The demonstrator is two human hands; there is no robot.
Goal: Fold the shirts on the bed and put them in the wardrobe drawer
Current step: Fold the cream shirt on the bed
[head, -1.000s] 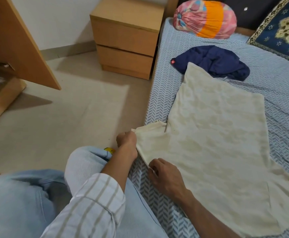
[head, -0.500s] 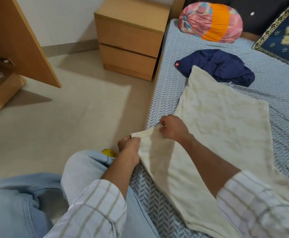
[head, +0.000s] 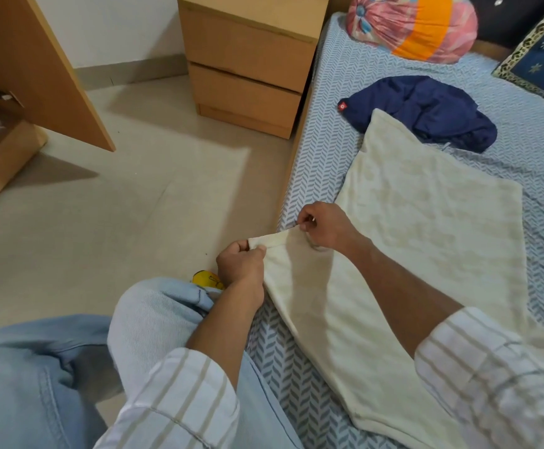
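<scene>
Bedroom, pale tiled floor [head: 109, 228]; bed [head: 325, 150] covered in a blue-and-white chevron sheet along the right side.

Left hand [head: 240, 265]: fingers curled, pinching the end of the cream shirt's [head: 426, 228] sleeve, held just off the bed edge. Right hand [head: 324, 225]: just beyond and to the right of the left, fingers pinching the same sleeve's upper edge, so the sleeve hem runs taut between the two hands. Both forearms come out of striped white sleeves.

The cream shirt's body spreads flat on the sheet, right of and beyond the right hand. Past its far corner, a crumpled navy shirt [head: 426, 108] lies on the bed. Farther still, a pink-and-orange bolster [head: 413, 25] and a dark blue patterned cushion [head: 542, 53] sit at the head.

Beyond the hands on the floor side: a wooden two-drawer bedside cabinet [head: 248, 63] against the bed. Far left: an open wardrobe door [head: 37, 69]. Just below the left hand: a knee in light blue jeans [head: 154, 312] and a small yellow item [head: 206, 277], partly hidden.
</scene>
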